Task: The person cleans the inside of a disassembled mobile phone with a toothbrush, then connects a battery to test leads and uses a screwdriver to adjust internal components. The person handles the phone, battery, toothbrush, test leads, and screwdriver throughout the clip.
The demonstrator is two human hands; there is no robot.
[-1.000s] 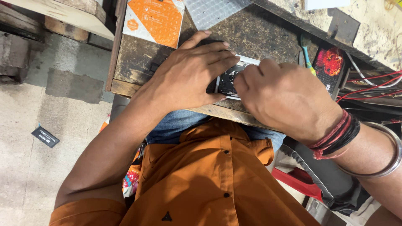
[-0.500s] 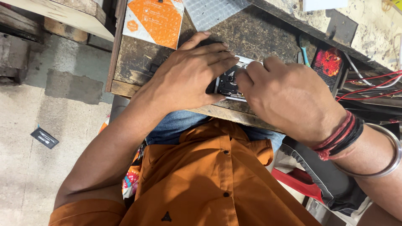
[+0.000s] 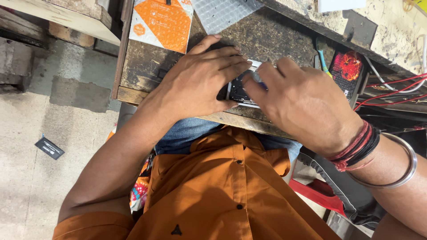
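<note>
Head view, near to far. Orange shirt (image 3: 213, 195) and blue-clad lap fill the bottom of the frame, tucked under the near edge of a worn wooden bench (image 3: 147, 66). At that near edge lies a small opened electronic device (image 3: 238, 91), flat, with a dark inner board and a pale frame showing between the two hands. Left hand (image 3: 200, 84) lies over its left end, fingers extended and pressed flat, pinning it to the bench rather than wrapped round it. Right hand (image 3: 307, 106) covers its right end, fingers curled down and closed towards the board; whether they pinch a tool or a part I cannot tell. Judgement: the device looks light and stiff but fragile inside, apt to slide on the wood, so best held by its outer frame edges, never by the exposed board. Farther back, towards the far left corner, an orange printed packet (image 3: 162, 22); beside it, a sheet of bubble wrap (image 3: 220, 13). Red wires (image 3: 391, 91) run off to the right.
</note>
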